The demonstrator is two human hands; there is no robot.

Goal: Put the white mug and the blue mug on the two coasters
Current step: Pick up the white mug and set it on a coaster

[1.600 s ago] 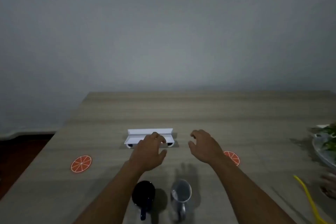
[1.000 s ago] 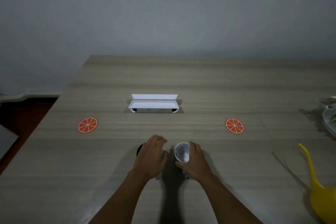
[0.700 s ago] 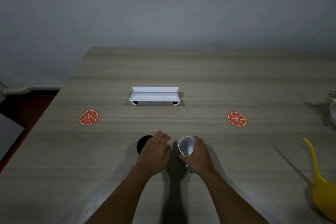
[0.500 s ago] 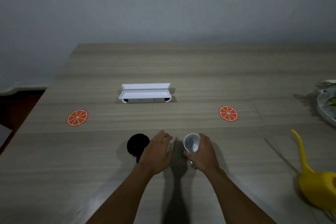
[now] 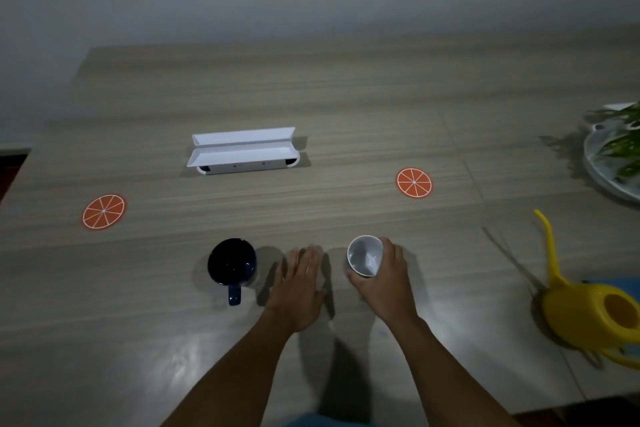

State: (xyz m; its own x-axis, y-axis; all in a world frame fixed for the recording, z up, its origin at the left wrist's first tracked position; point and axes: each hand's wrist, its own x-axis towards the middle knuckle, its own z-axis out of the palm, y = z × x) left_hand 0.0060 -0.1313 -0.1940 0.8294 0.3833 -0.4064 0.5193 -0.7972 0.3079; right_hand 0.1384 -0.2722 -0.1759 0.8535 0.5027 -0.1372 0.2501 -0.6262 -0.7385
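The white mug is wrapped by my right hand, tilted a little with its mouth toward the far left. The dark blue mug stands upright on the table, handle pointing toward me, a short way left of my left hand. My left hand is flat, fingers apart, holding nothing and not touching the blue mug. Two orange-slice coasters lie bare on the table: one coaster at the far left, the other coaster beyond and to the right of the white mug.
A white folded stand sits behind the mugs at mid-table. A yellow watering can stands at the right near the front edge. A plate with green leaves is at the far right edge.
Both hands came back from near the white stand to the mugs. My right hand closed on the white mug. My left hand slid right, uncovering the blue mug.
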